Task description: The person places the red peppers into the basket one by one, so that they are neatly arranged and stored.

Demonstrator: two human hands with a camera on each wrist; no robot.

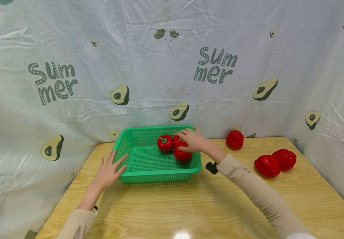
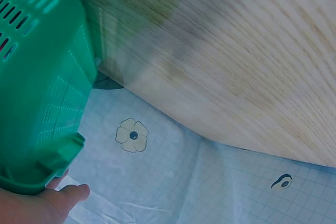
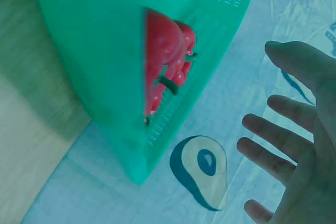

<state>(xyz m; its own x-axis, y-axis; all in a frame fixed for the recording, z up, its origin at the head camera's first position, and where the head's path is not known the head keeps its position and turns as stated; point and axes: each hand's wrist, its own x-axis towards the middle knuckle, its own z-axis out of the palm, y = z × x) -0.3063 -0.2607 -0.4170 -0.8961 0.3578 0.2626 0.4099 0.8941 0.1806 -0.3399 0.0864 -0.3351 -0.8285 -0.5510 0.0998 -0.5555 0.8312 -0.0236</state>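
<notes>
A green plastic basket (image 1: 157,172) with slotted walls holds three red bell peppers in its right half: one with its green stem showing (image 1: 165,143), one partly hidden behind my right hand, and a nearer one (image 1: 183,156). My right hand (image 1: 193,140) is over the basket's right end, above the peppers; the right wrist view shows its fingers spread, with nothing in them. At the basket's left end, my left hand (image 1: 107,170) has its fingers spread at the rim. In the left wrist view, its thumb (image 2: 77,192) sticks out just past the rim.
On the wooden table (image 1: 166,209), a red bell pepper (image 1: 234,139) stands at the back, right of the basket. Two more, a nearer one (image 1: 267,165) and a neighbour (image 1: 284,159), lie side by side farther right. A printed cloth (image 1: 148,66) hangs behind the table and along its sides.
</notes>
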